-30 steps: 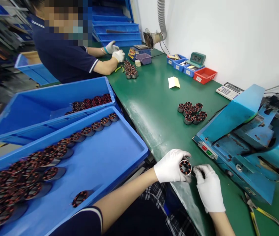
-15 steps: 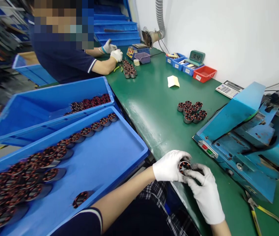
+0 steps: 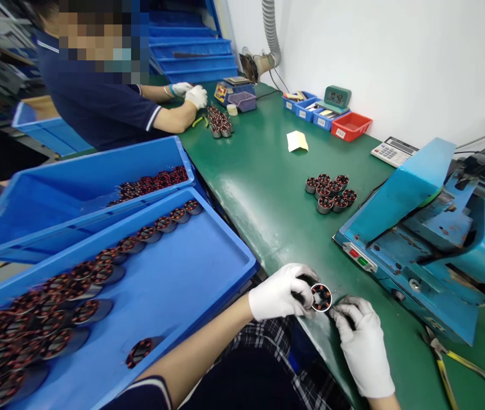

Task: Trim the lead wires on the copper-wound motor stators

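My left hand (image 3: pixel 283 291), in a white glove with grey fingertips, grips a motor stator (image 3: pixel 321 298) by its left side. The stator is a ring with copper windings, its open face turned up towards me. Just right of it, the gloved fingers of my right hand (image 3: pixel 364 341) are pinched together near the ring's edge. Whatever lies between those fingertips is too small to make out. Beyond my hands, a group of several more stators (image 3: pixel 324 204) stands on the green table (image 3: pixel 263 199).
At left, a blue tray (image 3: pixel 174 256) holds many stators; behind it sits a deeper blue bin (image 3: pixel 72 171). A blue machine (image 3: pixel 400 228) with red and green buttons stands at right, yellow-handled pliers (image 3: pixel 441 353) before it. A gloved co-worker (image 3: pixel 97 108) works at far left.
My right hand has come off the stator and moved slightly right and down, fingers pinched. My left hand has shifted a little left, still gripping the stator, which is now more exposed.
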Available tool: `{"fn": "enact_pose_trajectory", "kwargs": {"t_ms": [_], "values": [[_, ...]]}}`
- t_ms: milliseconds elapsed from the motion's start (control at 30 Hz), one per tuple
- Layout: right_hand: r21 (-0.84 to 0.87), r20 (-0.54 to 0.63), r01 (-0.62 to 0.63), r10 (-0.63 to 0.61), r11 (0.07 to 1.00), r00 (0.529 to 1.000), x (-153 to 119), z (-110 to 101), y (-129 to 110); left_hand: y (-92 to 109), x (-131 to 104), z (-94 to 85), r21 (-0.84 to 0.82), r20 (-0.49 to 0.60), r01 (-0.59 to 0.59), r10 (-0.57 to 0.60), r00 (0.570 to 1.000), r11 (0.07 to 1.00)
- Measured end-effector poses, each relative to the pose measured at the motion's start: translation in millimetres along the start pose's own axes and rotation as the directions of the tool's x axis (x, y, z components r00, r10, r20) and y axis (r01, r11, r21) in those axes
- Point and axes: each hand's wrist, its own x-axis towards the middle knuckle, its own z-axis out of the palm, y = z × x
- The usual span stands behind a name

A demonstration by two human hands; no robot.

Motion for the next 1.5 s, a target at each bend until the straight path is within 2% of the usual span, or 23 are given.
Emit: {"fn": "enact_pose_trajectory", "kwargs": {"t_ms": [100, 233, 300, 367, 467, 567, 667, 700, 800, 833, 900, 1000, 1067, 1133, 1233, 1333, 1433, 1500], "values": [[-0.027, -0.010, 0.028, -0.028, 0.999, 1.000, -1, 0, 0, 5, -13, -10.5, 0.146, 0.009, 0.040, -0.041, 0.999, 0.988], [-0.047, -0.013, 0.059, -0.059, 0.997, 0.998, -3, 1, 0, 22, -14, -21.2, 0.222, -0.104, 0.143, -0.123, 0.987, 0.965], [-0.053, -0.007, 0.068, -0.069, 0.996, 0.998, -3, 1, 0, 30, -9, -21.3, 0.279, -0.111, 0.099, -0.070, 0.991, 0.955], [-0.062, -0.004, 0.076, -0.077, 0.995, 0.997, -3, 1, 0, 35, -7, -16.6, 0.331, -0.057, -0.017, 0.038, 0.998, 0.944], [-0.081, -0.002, 0.082, -0.082, 0.993, 0.997, -4, 1, 0, 32, -11, -5.8, 0.351, -0.012, -0.122, 0.135, 0.991, 0.928], [-0.091, 0.002, 0.069, -0.069, 0.993, 0.998, -4, 3, 0, 25, -22, -2.0, 0.407, 0.004, -0.089, 0.095, 0.995, 0.909], [-0.097, 0.004, 0.048, -0.048, 0.994, 0.999, -4, 2, -1, 29, -30, -9.6, 0.437, 0.031, -0.035, 0.024, 0.999, 0.899], [-0.096, 0.011, 0.043, -0.043, 0.994, 0.999, -4, 1, -1, 33, -30, -12.9, 0.422, 0.002, -0.021, 0.023, 1.000, 0.906], [-0.047, 0.074, 0.040, -0.036, 0.998, 0.997, -2, -9, -5, 54, -24, -15.6, 0.318, -0.175, 0.004, 0.055, 0.983, 0.948], [-0.016, 0.081, 0.034, -0.032, 0.999, 0.996, 0, -13, -6, 60, -21, -12.4, 0.279, -0.210, -0.001, 0.062, 0.976, 0.960], [0.028, 0.040, 0.030, -0.031, 0.999, 0.999, 3, -21, -8, 66, -12, 0.2, 0.231, -0.210, -0.001, 0.051, 0.976, 0.973], [-0.027, -0.005, 0.093, -0.093, 0.995, 0.996, 11, -25, -10, 57, 0, 24.7, 0.237, -0.155, 0.107, -0.071, 0.985, 0.966], [-0.149, 0.066, 0.159, -0.151, 0.976, 0.986, 16, -22, -11, 44, 7, 34.9, 0.242, -0.145, 0.226, -0.195, 0.970, 0.944], [-0.315, 0.152, 0.212, -0.171, 0.925, 0.974, 20, -16, -13, 33, 11, 36.3, 0.229, -0.125, 0.275, -0.252, 0.960, 0.934], [-0.537, 0.236, 0.297, -0.197, 0.790, 0.952, 23, -10, -17, 24, 14, 27.9, 0.209, -0.050, 0.220, -0.215, 0.975, 0.953], [-0.626, 0.231, 0.352, -0.265, 0.696, 0.936, 22, -12, -11, 22, 16, 20.4, 0.205, -0.009, 0.160, -0.162, 0.987, 0.965], [-0.632, 0.158, 0.299, -0.258, 0.715, 0.953, 16, -25, 12, 20, 17, 17.5, 0.218, 0.005, 0.137, -0.141, 0.990, 0.966], [-0.555, 0.037, 0.192, -0.207, 0.810, 0.978, 9, -35, 27, 22, 17, 15.0, 0.247, 0.035, 0.136, -0.150, 0.988, 0.959]]}}
